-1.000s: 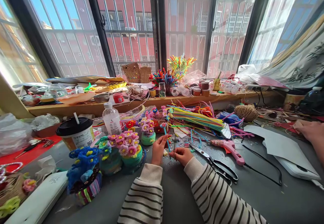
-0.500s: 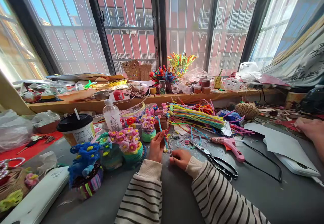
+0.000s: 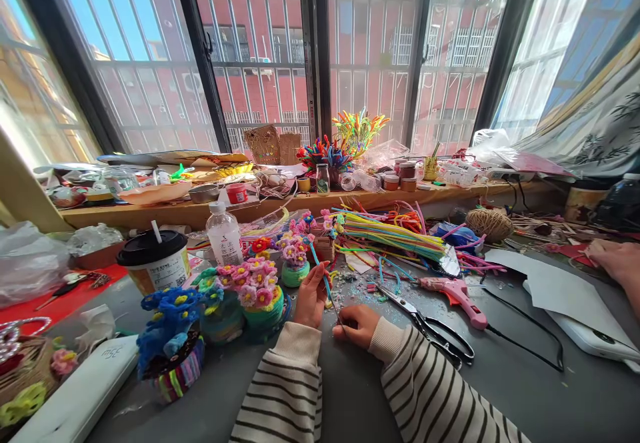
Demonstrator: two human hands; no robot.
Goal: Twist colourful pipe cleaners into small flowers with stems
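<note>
Between the fingers of my left hand [image 3: 311, 296] is a light blue pipe cleaner [image 3: 320, 266], slanting up and to the left. My right hand [image 3: 356, 323] rests low on the table, its fingers closed on a thin dark rod [image 3: 336, 311]. That rod meets the pipe cleaner's lower end; whether it is bare wire or a slim tool I cannot tell. Bits of coloured fluff [image 3: 350, 289] lie scattered behind my hands. Large scissors [image 3: 425, 323] with black handles lie to the right of my right hand. Pots of fuzzy flowers [image 3: 257, 286] stand left of my left hand.
A pink glue gun [image 3: 457, 296] trails a black cord. Behind it lies a bundle of pipe cleaners [image 3: 395, 236]. At left are a lidded cup [image 3: 155, 263], a bottle [image 3: 223, 233] and a white power bank [image 3: 80, 389]. Another person's hand [image 3: 617, 259] rests at far right.
The view has tilted slightly, so the whole scene sits a little lower. Both hands keep nearly the same places, still holding the pipe cleaner and the thin rod.
</note>
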